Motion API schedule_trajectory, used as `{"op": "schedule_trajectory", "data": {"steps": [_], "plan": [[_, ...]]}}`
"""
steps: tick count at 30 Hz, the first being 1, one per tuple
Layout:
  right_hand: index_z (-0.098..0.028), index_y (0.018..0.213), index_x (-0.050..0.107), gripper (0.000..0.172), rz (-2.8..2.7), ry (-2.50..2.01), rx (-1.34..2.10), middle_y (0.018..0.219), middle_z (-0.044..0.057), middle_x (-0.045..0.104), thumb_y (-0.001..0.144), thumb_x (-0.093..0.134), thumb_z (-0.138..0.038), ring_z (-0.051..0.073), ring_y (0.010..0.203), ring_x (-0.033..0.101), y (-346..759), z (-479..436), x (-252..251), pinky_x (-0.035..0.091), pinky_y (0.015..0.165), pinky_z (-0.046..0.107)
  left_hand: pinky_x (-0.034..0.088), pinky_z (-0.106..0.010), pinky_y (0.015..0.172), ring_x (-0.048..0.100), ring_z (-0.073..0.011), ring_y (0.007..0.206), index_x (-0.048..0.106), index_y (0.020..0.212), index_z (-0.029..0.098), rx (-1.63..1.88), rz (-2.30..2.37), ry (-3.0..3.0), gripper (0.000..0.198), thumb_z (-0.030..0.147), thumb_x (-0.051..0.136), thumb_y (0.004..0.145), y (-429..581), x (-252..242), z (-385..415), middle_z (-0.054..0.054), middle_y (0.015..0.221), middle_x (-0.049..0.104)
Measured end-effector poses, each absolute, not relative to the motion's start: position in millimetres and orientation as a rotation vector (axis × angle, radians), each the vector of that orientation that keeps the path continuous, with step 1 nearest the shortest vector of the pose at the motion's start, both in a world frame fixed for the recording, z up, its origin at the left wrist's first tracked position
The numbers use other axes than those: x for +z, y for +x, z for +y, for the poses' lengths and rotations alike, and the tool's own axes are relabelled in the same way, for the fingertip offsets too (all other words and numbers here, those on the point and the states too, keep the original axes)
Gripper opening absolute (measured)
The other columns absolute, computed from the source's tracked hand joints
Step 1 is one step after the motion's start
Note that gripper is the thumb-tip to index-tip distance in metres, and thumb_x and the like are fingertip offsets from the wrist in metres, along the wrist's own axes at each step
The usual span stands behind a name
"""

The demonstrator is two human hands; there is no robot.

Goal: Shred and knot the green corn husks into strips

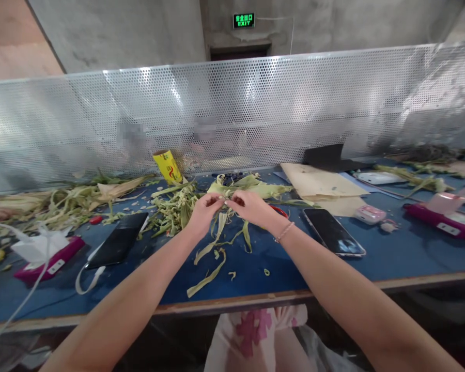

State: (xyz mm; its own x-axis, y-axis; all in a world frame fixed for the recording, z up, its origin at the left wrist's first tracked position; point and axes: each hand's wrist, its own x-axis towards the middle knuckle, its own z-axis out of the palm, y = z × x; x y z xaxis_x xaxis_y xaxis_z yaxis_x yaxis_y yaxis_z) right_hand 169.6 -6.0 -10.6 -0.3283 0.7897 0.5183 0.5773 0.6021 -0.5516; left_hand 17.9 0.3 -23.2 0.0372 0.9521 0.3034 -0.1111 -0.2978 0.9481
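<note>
Over the middle of the table, my left hand (204,211) and my right hand (252,207) meet fingertip to fingertip. Both are closed in a pinch on a strip of pale green corn husk (220,227), part of which hangs below the fingers. Just left of my left hand is a pile of knotted husk pieces (173,209). Broader husk leaves (269,189) lie behind my right hand. On the blue surface in front of me, a loose husk strip (207,279) rests among small scraps. A red-handled thing (279,211) is partly hidden by my right wrist.
Phones lie left (118,238) and right (333,231). Magenta power strips (50,261) (442,219) with cables sit at both sides. A yellow box (168,166) leans near the perforated metal screen (251,103). Brown paper (320,181) and more husks (81,199) cover parts of the table.
</note>
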Motion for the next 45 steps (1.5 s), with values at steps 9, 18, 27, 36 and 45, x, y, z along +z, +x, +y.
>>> {"op": "schedule_trajectory", "data": {"steps": [9,18,27,36,45], "plan": [[-0.02,0.059,0.03,0.022,-2.076,-0.952,0.254,0.055,-0.004,0.036,0.078,0.039,-0.016,0.009,0.052,0.034,167.7,-9.0,-13.8,0.027,0.054,0.023,0.041,-0.023,0.059,0.05,-0.008,0.056,0.059,0.061,0.014,1.349,0.739,1.214,0.017,0.024,0.071,0.054,23.2,-16.1,-10.2,0.001,0.058,0.055],[-0.019,0.058,0.031,0.019,-2.102,-0.878,0.299,0.055,-0.004,0.036,0.075,0.039,-0.014,0.008,0.052,0.032,161.4,-13.5,-15.8,0.024,0.052,0.022,0.041,-0.022,0.057,0.047,-0.0079,0.054,0.057,0.058,0.015,1.46,0.887,1.26,0.018,0.03,0.067,0.06,26.2,-18.5,-8.1,0.002,0.055,0.052],[-0.018,0.054,0.025,0.023,-2.128,-0.83,0.364,0.051,-0.006,0.027,0.072,0.038,-0.015,0.006,0.049,0.026,158.4,-8.9,-20.2,0.021,0.049,0.022,0.033,-0.021,0.05,0.04,-0.0076,0.05,0.05,0.054,0.016,1.609,0.977,1.33,0.016,0.021,0.057,0.067,29.3,-27.3,-3.1,0.004,0.05,0.045],[-0.018,0.052,0.029,0.019,-2.174,-0.836,0.393,0.049,-0.006,0.031,0.069,0.039,-0.015,0.006,0.049,0.028,156.5,-8.9,-20.8,0.022,0.049,0.021,0.028,-0.021,0.047,0.034,-0.0063,0.045,0.042,0.047,0.016,1.629,0.952,1.167,0.024,0.016,0.058,0.066,36.2,-23.1,-8.0,0.005,0.045,0.037],[-0.018,0.054,0.029,0.02,-2.117,-0.831,0.416,0.05,-0.005,0.033,0.071,0.039,-0.016,0.006,0.05,0.033,156.0,-11.7,-20.2,0.024,0.05,0.021,0.027,-0.021,0.046,0.035,-0.005,0.044,0.048,0.05,0.015,1.654,0.962,1.105,0.021,0.017,0.059,0.068,30.9,-19.0,-1.9,0.005,0.047,0.043]]}}
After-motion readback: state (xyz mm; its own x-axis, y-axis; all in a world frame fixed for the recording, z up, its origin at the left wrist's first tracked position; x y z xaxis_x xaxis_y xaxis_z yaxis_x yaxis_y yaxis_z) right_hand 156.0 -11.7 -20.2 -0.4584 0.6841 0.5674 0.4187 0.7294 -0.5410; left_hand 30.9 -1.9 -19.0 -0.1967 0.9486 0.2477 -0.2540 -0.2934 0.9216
